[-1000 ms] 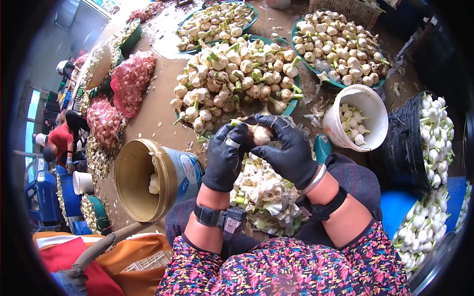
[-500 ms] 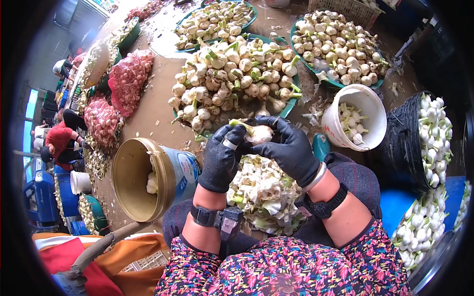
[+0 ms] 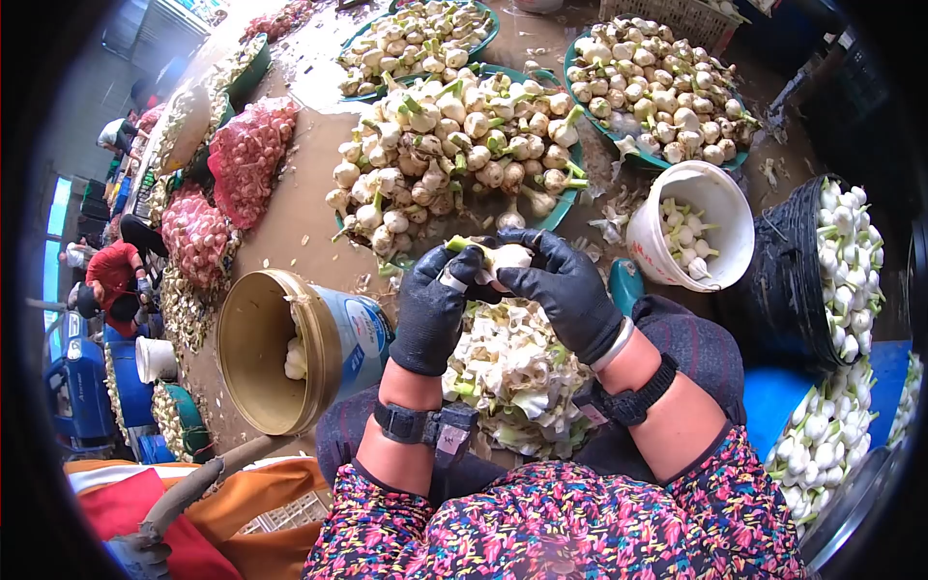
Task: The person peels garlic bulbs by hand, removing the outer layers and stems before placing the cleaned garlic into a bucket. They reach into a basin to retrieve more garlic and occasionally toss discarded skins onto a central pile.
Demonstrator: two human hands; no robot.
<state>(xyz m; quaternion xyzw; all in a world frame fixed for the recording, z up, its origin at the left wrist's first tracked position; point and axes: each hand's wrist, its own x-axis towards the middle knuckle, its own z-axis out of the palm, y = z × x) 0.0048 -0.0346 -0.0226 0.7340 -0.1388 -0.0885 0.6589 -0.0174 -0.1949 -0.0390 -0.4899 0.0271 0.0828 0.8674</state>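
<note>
Between my two black-gloved hands is a garlic bulb (image 3: 510, 257) with a short green stem pointing left. My left hand (image 3: 430, 314) is closed around the stem side, a white band showing on one finger. My right hand (image 3: 572, 304) pinches the bulb from the other side, thumb and fingers against its skin. Below the hands, between my knees, lies a heap of garlic peelings (image 3: 522, 396). Just beyond them, untrimmed garlic bulbs (image 3: 435, 145) are piled in a green basin (image 3: 570, 201).
A beige-lined bucket (image 3: 246, 367) lies tilted at left with white bulbs inside. At right are a white bucket (image 3: 643, 242) of cleaned garlic and a black tub (image 3: 781, 290) of white bulbs. Pink net sacks (image 3: 253, 159) and a person in red (image 3: 114, 275) are farther left.
The bulb has turned a little in my fingers and looks whiter. My right thumb and fingers have shifted on it, while both hands stay in nearly the same place.
</note>
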